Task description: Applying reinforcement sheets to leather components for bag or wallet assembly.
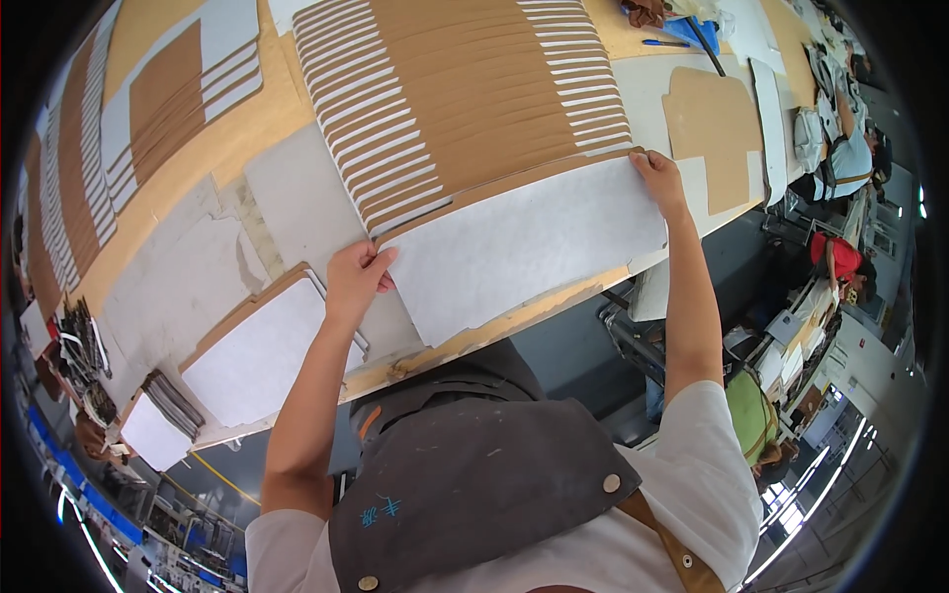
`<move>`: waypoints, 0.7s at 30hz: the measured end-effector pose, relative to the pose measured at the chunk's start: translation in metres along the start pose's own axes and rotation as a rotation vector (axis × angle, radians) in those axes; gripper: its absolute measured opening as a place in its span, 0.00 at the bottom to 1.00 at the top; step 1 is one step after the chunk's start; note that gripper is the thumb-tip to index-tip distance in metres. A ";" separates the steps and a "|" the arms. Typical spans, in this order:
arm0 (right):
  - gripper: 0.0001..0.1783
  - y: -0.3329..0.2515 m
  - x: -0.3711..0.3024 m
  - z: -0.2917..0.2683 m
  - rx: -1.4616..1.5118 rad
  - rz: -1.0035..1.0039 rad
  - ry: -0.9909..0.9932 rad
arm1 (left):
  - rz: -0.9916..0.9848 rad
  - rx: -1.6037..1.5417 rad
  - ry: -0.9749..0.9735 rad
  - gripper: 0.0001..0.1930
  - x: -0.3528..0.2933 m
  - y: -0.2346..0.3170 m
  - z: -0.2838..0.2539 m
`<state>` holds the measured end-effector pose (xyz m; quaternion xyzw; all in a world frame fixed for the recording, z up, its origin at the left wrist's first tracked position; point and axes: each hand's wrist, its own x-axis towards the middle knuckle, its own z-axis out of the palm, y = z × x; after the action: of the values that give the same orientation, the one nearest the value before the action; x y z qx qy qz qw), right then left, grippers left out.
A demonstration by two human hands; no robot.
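A wide white panel [534, 242] with a brown far edge lies in front of me, its near edge by the table's front. My left hand [358, 282] is closed on its far left corner, thumb over the white face. At the far right corner my right hand [660, 180] grips the same panel between thumb and fingers. Just beyond it, a long overlapping row of brown pieces with white strips at both sides [474, 89] runs away across the table. The panel's far edge meets the nearest piece of that row; whether they touch is unclear.
Left of me lies a stack of similar white panels [262, 341], with a smaller stack [163, 425] near the corner. More overlapped pieces [183, 84] lie far left. A tan cut-out sheet [714, 128] and a blue pen [665, 42] are at right. Other people work beyond.
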<state>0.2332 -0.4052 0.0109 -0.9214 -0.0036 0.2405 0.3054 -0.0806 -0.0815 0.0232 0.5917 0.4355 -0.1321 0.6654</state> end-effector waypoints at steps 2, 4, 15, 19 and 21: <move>0.17 0.004 0.003 0.005 -0.015 -0.011 0.008 | 0.047 0.107 0.065 0.13 0.006 -0.007 0.001; 0.18 0.005 0.006 0.005 -0.033 -0.022 0.019 | 0.058 0.124 0.094 0.13 0.008 -0.010 0.004; 0.16 -0.005 -0.004 0.002 -0.052 0.027 0.005 | 0.094 0.216 0.160 0.13 0.010 -0.015 0.001; 0.15 -0.001 -0.008 -0.002 0.063 -0.027 0.011 | 0.086 0.221 0.178 0.13 0.008 -0.015 0.002; 0.14 0.009 -0.005 -0.004 0.115 -0.045 0.013 | 0.108 0.226 0.167 0.13 0.009 -0.016 0.003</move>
<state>0.2297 -0.4158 0.0110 -0.9034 -0.0085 0.2274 0.3633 -0.0848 -0.0855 0.0060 0.6944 0.4394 -0.0947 0.5620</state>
